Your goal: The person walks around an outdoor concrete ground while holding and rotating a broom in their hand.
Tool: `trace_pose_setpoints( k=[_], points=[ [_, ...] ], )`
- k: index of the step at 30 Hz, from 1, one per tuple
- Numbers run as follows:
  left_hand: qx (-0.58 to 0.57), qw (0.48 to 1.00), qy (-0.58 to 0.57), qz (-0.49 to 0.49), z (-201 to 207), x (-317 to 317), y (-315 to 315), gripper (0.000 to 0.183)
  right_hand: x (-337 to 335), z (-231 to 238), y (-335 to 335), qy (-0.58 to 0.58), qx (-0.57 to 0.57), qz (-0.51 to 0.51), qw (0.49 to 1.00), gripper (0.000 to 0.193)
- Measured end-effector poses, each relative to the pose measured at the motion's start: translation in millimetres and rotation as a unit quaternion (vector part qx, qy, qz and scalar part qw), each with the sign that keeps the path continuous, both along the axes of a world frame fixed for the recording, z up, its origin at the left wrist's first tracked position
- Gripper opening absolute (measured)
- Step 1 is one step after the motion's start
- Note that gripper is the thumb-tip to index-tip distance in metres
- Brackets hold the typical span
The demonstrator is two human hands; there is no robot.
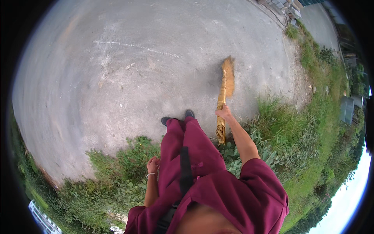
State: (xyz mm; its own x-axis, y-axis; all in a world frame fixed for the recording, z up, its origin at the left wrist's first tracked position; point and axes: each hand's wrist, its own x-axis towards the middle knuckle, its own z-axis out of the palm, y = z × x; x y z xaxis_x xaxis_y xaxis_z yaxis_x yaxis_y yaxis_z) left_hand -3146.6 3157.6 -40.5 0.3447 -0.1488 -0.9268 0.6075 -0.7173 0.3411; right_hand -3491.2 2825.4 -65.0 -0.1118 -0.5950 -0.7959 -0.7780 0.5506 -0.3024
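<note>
My right hand (pixel 223 112) is closed around the handle of a straw broom (pixel 228 78). The handle's wrapped, rolled end points back toward me, and the broom's yellow-brown bristles fan out over the grey concrete (pixel 156 78) ahead of my feet. Whether the bristle tips touch the ground I cannot tell. At my left thigh hangs my left hand (pixel 153 164), its fingers curled with nothing visible in them. A thin bracelet (pixel 151 174) circles that wrist.
My dark shoes (pixel 189 113) stand at the concrete's edge. Leafy weeds (pixel 136 156) grow along it at left, and tall grass (pixel 278 121) rises right of my right arm. Stacked blocks (pixel 282 7) lie far right. A grey bin-like object (pixel 346 110) stands beyond the grass.
</note>
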Motion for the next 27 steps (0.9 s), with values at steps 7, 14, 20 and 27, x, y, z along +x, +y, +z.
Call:
trace_pose_setpoints(
  k=[7,14,20,27],
  points=[
    [-0.069,0.991,-0.107,-0.052,-28,17,-14,0.015,62,27,32,-0.297,-0.012,-0.114,0.948,0.074],
    [-0.079,0.980,-0.138,-0.122,-53,63,8,0.017,5,128,82,-0.278,0.009,-0.127,0.952,0.084],
    [-0.074,0.983,-0.068,-0.156,-61,135,46,0.024,56,41,129,-0.128,-0.073,-0.097,0.984,0.059],
    [0.036,0.999,-0.021,-0.028,-15,223,77,0.019,291,37,134,-0.332,0.026,-0.084,0.939,0.072]
  ],
)
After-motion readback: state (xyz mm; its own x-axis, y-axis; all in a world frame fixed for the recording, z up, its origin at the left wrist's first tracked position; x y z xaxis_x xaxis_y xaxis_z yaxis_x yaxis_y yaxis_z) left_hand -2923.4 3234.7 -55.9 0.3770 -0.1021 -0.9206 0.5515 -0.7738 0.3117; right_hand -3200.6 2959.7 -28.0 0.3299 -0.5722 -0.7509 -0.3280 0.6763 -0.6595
